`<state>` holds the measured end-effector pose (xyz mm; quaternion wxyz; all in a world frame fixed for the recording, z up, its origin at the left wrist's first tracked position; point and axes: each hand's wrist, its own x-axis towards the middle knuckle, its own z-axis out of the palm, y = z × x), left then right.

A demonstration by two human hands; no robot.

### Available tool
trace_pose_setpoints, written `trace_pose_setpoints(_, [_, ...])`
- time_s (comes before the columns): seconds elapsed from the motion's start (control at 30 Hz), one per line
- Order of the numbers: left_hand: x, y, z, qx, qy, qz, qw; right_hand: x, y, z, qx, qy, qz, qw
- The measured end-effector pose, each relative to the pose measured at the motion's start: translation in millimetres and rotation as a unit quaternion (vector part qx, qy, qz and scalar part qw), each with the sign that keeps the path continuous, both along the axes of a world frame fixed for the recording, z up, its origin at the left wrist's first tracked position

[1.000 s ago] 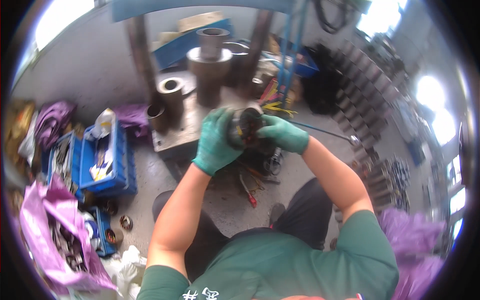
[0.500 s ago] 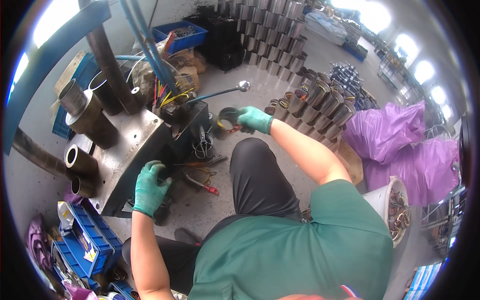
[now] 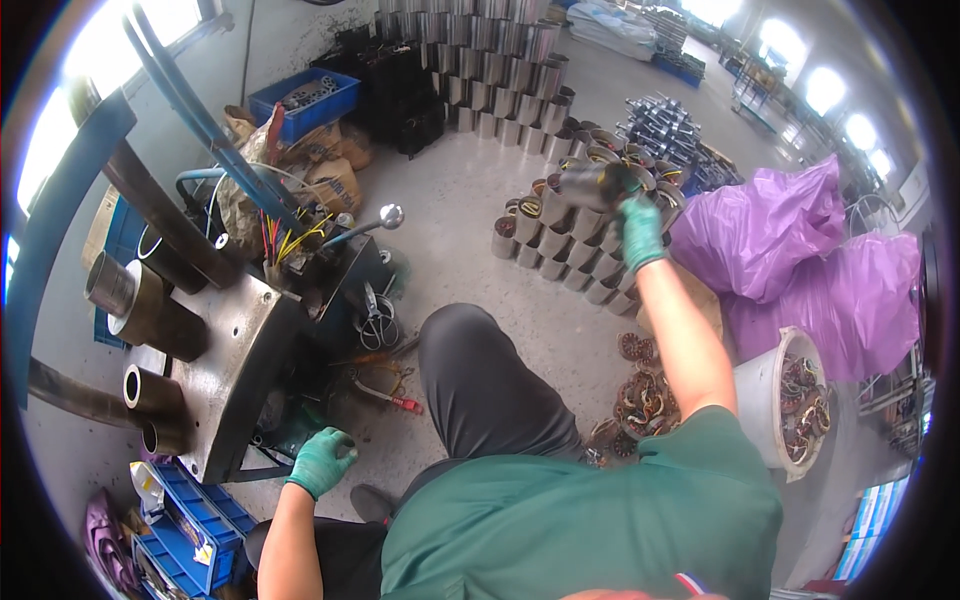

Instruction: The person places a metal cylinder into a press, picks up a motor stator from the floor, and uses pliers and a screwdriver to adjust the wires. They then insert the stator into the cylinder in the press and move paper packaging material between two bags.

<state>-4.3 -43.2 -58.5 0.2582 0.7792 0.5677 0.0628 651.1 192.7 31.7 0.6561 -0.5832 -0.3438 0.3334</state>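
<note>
My right hand (image 3: 641, 232), in a green glove, reaches out over the stack of metal cylinders (image 3: 570, 245) on the floor. It grips a metal cylinder (image 3: 585, 187), smeared by motion, lying sideways above the others. Several of the stacked cylinders show wire windings inside. My left hand (image 3: 322, 462), also gloved in green, hovers low beside the near corner of the press table (image 3: 235, 345). Its fingers are loosely bent and somewhat apart, with nothing visible in them. On the table stand thick steel sleeves (image 3: 178, 325).
Scissors (image 3: 376, 318) hang at the press's side, below a ball-ended lever (image 3: 391, 216). Red-handled pliers (image 3: 390, 395) lie on the floor. To the right are purple bags (image 3: 765, 235), a white bucket (image 3: 765, 395) of wound parts, and loose windings (image 3: 645, 400). Blue crates (image 3: 190, 520) sit lower left.
My right hand has carried the metal cylinder from beside the press to the right, over the stack. The left hand has dropped slightly lower. The view has turned to the right.
</note>
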Motion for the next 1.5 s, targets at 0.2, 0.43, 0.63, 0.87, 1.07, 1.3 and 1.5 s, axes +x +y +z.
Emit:
trace_pose_setpoints(0.2, [2, 8, 0, -0.053, -0.028, 0.098, 0.993, 136, 66, 91, 0.021, 0.007, -0.098, 0.995])
trace_pose_setpoints(0.43, [0, 10, -4, -0.044, 0.008, 0.122, 0.992, 217, 127, 98, -0.134, -0.044, -0.164, 0.976])
trace_pose_setpoints(0.63, [1, 8, 0, -0.058, 0.052, 0.116, 0.99, 291, 168, 74, -0.136, 0.079, -0.042, 0.987])
trace_pose_setpoints(0.87, [-1, 20, -28, -0.054, 0.044, 0.078, 0.994, 339, 139, 72, -0.228, -0.406, -0.009, 0.885])
trace_pose_setpoints(1.07, [-23, 2, -29, -0.085, 0.004, 0.102, 0.991, 134, -31, -12, -0.04, -0.04, 0.142, 0.988])
trace_pose_setpoints(1.3, [-29, 15, -77, -0.149, -0.007, 0.097, 0.984, 125, -260, -242, -0.395, -0.405, 0.295, 0.77])
trace_pose_setpoints(1.5, [-46, 12, -89, -0.179, -0.026, 0.138, 0.974, 129, -326, -289, -0.472, -0.353, 0.118, 0.799])
